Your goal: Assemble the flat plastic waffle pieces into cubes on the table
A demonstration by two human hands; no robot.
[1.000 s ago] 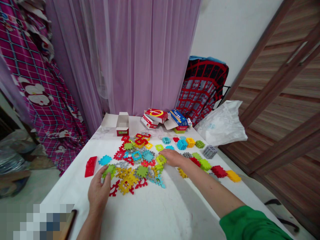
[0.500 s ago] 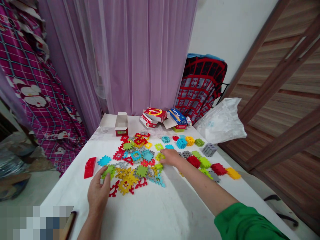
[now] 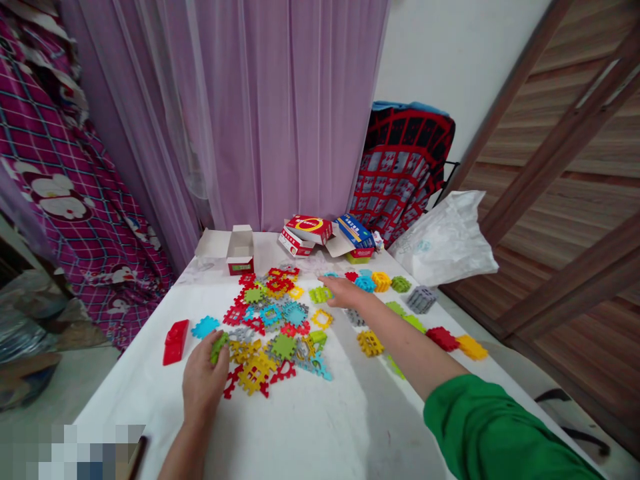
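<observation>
My left hand (image 3: 204, 377) is closed around green toothed building pieces (image 3: 219, 347) at the near left of the pile; its palm side is partly hidden. My right hand (image 3: 347, 293) reaches across the table, thumb and fingers around the right side of light-green square frame pieces (image 3: 320, 295). Just below these lies a yellow square frame piece (image 3: 323, 320). Between my hands spreads a mixed pile with a yellow window piece (image 3: 256, 373), a green square (image 3: 283, 347), a blue piece (image 3: 295, 313) and red pieces (image 3: 235, 312).
Right of the pile stand grouped stacks: yellow (image 3: 370, 343), red (image 3: 443, 338), grey (image 3: 421, 300) and blue (image 3: 365, 283). A red plastic part (image 3: 176, 342) lies at left. An open carton (image 3: 241, 250), red box (image 3: 310, 230), blue box (image 3: 355, 231) and white plastic bag (image 3: 445, 240) stand behind.
My right hand has moved slightly away from me with the light-green piece, uncovering the yellow frame. My left hand has turned and closed more on its green pieces.
</observation>
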